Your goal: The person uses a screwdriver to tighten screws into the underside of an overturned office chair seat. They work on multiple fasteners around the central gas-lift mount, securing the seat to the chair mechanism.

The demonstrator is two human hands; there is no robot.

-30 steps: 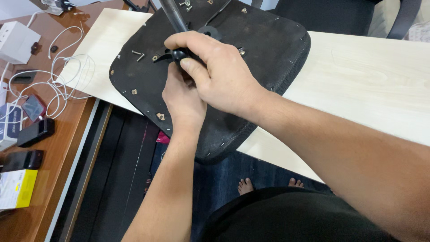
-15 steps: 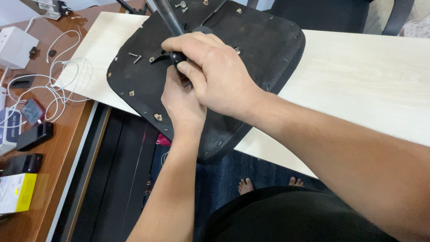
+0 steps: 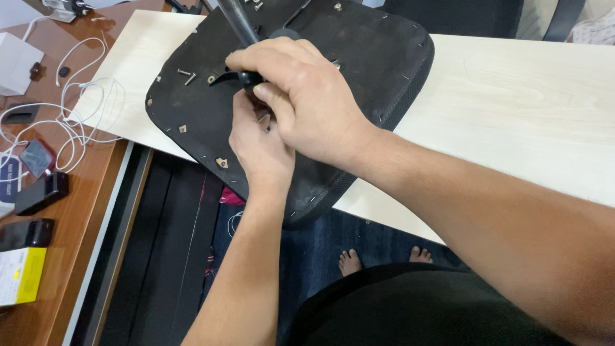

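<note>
An upturned black chair seat (image 3: 359,57) lies on a pale wooden board (image 3: 525,102), its underside facing me and its near edge hanging over the board. My right hand (image 3: 307,102) is closed on a black knob-like part (image 3: 248,78) of the mechanism at the seat's middle. Just below it, my left hand (image 3: 259,144) presses against the seat underside, fingers tucked under the right hand; what they hold is hidden. A dark metal column (image 3: 237,19) rises from the mechanism. Two loose screws (image 3: 187,75) rest on the seat at the left.
A brown desk (image 3: 70,192) on the left carries a tangled white cable (image 3: 83,109), a white box (image 3: 14,57), dark phones (image 3: 40,192) and a yellow packet (image 3: 22,275). A dark chair (image 3: 461,16) stands behind the board. My bare feet (image 3: 384,259) show on the blue floor below.
The view has shifted slightly, the seat drifting up and left in frame. My hands stay on the mechanism, with the right hand turned a little.
</note>
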